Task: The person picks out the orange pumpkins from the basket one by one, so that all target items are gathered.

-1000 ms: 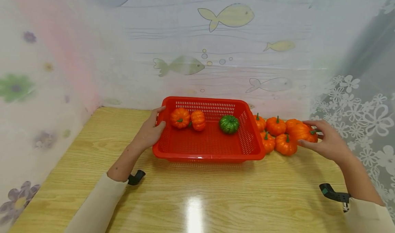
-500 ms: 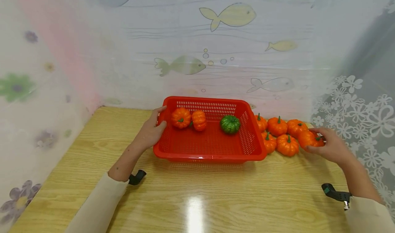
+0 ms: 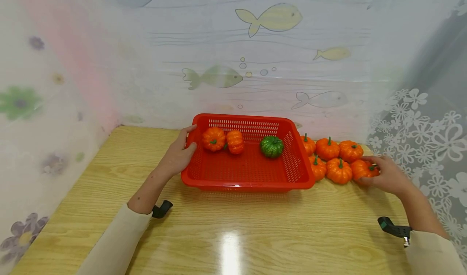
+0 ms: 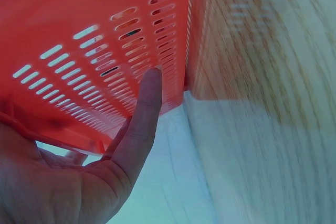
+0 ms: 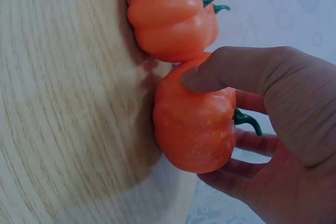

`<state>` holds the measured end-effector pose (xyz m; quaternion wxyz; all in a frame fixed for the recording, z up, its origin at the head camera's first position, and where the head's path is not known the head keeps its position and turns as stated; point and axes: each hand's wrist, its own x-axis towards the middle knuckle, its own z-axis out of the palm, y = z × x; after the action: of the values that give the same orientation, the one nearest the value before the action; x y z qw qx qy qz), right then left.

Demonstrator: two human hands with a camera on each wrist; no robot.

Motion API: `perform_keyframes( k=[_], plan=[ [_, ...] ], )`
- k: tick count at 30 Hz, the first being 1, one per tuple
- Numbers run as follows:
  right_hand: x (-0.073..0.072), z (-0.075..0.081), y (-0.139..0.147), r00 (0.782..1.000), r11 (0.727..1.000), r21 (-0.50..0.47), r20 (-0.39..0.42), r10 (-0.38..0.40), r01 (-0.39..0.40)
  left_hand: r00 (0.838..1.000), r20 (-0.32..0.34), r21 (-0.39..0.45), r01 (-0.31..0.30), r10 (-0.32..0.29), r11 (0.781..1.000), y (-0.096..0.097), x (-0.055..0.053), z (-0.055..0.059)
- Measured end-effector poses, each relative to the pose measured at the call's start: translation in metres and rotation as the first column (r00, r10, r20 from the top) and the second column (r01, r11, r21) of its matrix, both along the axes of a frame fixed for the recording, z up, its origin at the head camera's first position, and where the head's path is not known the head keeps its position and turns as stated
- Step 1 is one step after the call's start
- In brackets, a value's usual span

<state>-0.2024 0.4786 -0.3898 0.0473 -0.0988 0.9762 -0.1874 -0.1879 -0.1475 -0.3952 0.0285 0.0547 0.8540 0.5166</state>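
Observation:
A red plastic basket (image 3: pixel 248 184) with slotted walls stands on the table. My left hand (image 3: pixel 176 155) grips its left rim; in the left wrist view one finger (image 4: pixel 139 129) lies along the slotted outer wall. Inside the basket are two orange pumpkins, one round (image 3: pixel 213 139) and one on its side (image 3: pixel 235 141), and a green pumpkin (image 3: pixel 271 146). At the right, my right hand (image 3: pixel 388 175) holds a small orange pumpkin (image 3: pixel 361 169) with a green stem. Seen from the right wrist, this pumpkin (image 5: pixel 194 124) rests on the wood, the thumb on one side and fingers round the other.
Several more orange pumpkins (image 3: pixel 339 171) sit in two rows between the basket's right wall and my right hand. The wood-grain table (image 3: pixel 292 234) extends in front. Behind it hangs a fish-printed sheet (image 3: pixel 270 92); a flowered curtain (image 3: pixel 438 145) borders the right.
My right hand has brought the orange pumpkin from above the back row rightward and down to the right end of the front row. The left hand and basket have hardly moved.

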Motion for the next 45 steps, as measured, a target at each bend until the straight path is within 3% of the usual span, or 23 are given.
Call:
perform_keyframes(
  k=[11,18,22,34,45],
  plan=[
    [-0.004,-0.007,0.0,0.999,0.998,-0.055,-0.014,0.029,-0.03,1.0,0.004,0.012,-0.001,0.001,1.0,-0.001,0.0,0.0],
    [-0.003,-0.001,-0.003,0.999,0.997,-0.064,0.012,0.037,-0.036,1.0,0.007,0.01,0.001,-0.001,1.0,-0.001,0.0,-0.001],
    [-0.004,0.006,-0.009,0.998,0.997,-0.047,-0.036,0.052,-0.054,1.0,0.006,0.009,0.001,-0.001,1.0,0.0,0.0,-0.002],
    [0.001,0.046,-0.069,0.967,0.987,-0.024,-0.205,0.151,-0.159,1.0,0.014,0.013,0.0,0.0,1.0,-0.001,-0.001,-0.002],
    [-0.009,0.08,-0.126,0.936,0.958,-0.022,-0.218,0.275,-0.287,1.0,0.001,0.021,0.016,-0.016,1.0,-0.002,-0.002,-0.003]
  ],
)
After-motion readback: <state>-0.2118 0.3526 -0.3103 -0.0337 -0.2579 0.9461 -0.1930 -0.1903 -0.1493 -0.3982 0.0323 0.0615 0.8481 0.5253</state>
